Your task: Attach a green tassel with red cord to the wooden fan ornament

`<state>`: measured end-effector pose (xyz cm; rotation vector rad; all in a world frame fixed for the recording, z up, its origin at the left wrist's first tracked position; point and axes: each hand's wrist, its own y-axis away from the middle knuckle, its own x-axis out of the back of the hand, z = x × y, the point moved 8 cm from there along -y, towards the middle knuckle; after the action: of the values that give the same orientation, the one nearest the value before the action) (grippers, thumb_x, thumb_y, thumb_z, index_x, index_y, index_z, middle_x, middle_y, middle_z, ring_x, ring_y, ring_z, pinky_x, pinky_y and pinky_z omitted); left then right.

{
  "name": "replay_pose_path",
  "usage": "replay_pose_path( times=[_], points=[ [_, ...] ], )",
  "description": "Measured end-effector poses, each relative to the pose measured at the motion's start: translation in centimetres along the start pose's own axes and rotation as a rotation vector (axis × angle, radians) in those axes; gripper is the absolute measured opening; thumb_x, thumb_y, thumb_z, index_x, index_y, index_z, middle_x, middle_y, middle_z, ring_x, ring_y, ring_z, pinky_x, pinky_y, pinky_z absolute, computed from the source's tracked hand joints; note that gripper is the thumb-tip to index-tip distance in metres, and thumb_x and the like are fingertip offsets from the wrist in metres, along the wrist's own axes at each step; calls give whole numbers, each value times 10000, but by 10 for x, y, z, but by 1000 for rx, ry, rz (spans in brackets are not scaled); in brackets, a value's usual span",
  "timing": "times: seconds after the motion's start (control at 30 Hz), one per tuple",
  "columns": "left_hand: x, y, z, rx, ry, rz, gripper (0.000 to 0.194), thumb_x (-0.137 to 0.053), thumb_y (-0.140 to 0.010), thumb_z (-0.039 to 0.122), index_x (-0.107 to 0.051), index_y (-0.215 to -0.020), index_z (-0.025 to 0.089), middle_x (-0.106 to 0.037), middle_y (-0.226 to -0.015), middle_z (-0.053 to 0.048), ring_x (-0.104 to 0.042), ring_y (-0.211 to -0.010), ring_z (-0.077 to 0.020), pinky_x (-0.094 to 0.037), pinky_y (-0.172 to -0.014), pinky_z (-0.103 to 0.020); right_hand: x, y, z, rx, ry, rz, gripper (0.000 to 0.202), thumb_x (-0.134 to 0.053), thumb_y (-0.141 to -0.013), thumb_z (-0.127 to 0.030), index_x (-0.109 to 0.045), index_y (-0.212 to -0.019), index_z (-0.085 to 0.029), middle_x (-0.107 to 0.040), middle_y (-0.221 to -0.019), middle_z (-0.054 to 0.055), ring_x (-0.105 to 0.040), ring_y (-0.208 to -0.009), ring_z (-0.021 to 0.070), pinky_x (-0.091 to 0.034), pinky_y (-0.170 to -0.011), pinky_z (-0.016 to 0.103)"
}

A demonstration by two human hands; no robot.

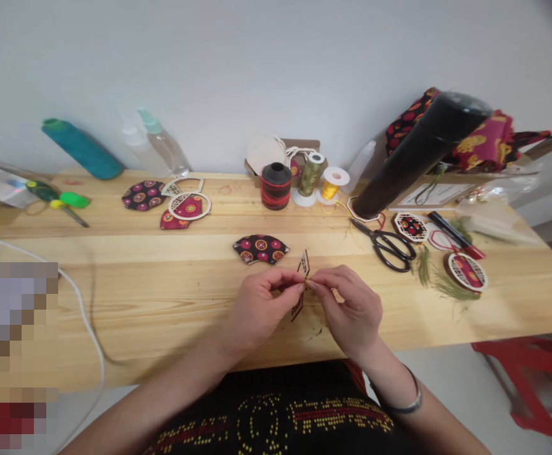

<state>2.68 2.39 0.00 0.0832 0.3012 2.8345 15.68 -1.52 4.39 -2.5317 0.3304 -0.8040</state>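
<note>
My left hand [259, 306] is closed in a pinch on a small openwork wooden frame [304, 263], which stands edge-on above the table with its ends showing over and under the fingers. Against it, thumb to forefinger, my right hand [352, 306] pinches at the same spot. A tiny yellow bit shows between the fingertips; what it is I cannot make out. Just beyond the left hand lies a fan-shaped piece of black patterned fabric [261, 249]. To the right of the hands rest black-handled scissors [393, 249].
Thread spools in red-black [276, 186], green [312, 175] and yellow [331, 185] stand at the back. A black cylinder [413, 155] leans at the right, near a finished-looking round ornament [467, 272]. Fabric-and-wood pieces [189, 206] and a screwdriver [70, 208] lie left. A white cable [84, 309] crosses the table's left side.
</note>
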Motion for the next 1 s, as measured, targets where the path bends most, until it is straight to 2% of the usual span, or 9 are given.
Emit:
replay_pose_path(
  times=[0.17, 0.33, 0.43, 0.57, 0.73, 0.87, 1.0],
  points=[
    [0, 1, -1, 5, 15, 4, 79, -648, -714, 198, -707, -766, 196, -709, -689, -6, -609, -601, -109, -512, -576, -232, -3, 1, -11, 187, 145, -23, 132, -550, -863, -110, -622, -873, -220, -671, -790, 42, -582, -730, 167, -476, -658, 325],
    [0, 1, -3, 10, -10, -1, 92, -651, -719, 220, -715, -778, 191, -713, -708, -17, -604, -599, -110, -499, -558, -229, -8, 1, -15, 305, 281, -56, 117, -525, -877, -119, -604, -880, -204, -668, -793, 61, -548, -734, 182, -436, -666, 337],
    [1, 1, -3, 4, -28, 1, 94, -648, -719, 221, -712, -775, 183, -711, -702, -15, -599, -587, -104, -499, -554, -224, -11, 0, -14, 305, 328, -76, 121, -496, -897, -131, -581, -834, -191, -649, -766, 58, -519, -720, 178, -416, -663, 328],
    [0, 2, 0, -50, -67, -1, 106, -617, -739, 218, -706, -782, 181, -682, -632, 2, -568, -525, -98, -475, -492, -218, -14, 0, -9, 212, 336, -103, 177, -460, -921, -164, -546, -766, -175, -603, -719, 54, -491, -702, 177, -403, -648, 314],
    [1, 4, 6, -217, -233, 18, 130, -587, -776, 198, -708, -821, 183, -696, -702, -10, -600, -619, -107, -497, -599, -239, -15, 0, -6, 103, 349, -146, 188, -454, -920, -170, -538, -752, -168, -570, -703, 45, -486, -694, 177, -389, -631, 305],
    [1, 6, 8, -316, -375, 35, 148, -574, -789, 188, -710, -847, 180, -688, -725, -25, -608, -679, -131, -492, -647, -271, -19, 2, -11, 171, 533, -160, 222, -424, -910, -129, -546, -727, -158, -559, -681, 61, -453, -681, 194, -350, -629, 332],
    [1, 6, 7, -283, -370, 30, 145, -567, -791, 189, -702, -839, 165, -688, -730, -38, -607, -677, -135, -492, -631, -269, -23, 5, -17, 301, 640, -148, 233, -413, -906, -111, -565, -735, -155, -581, -692, 75, -427, -680, 205, -315, -624, 346]
  ],
)
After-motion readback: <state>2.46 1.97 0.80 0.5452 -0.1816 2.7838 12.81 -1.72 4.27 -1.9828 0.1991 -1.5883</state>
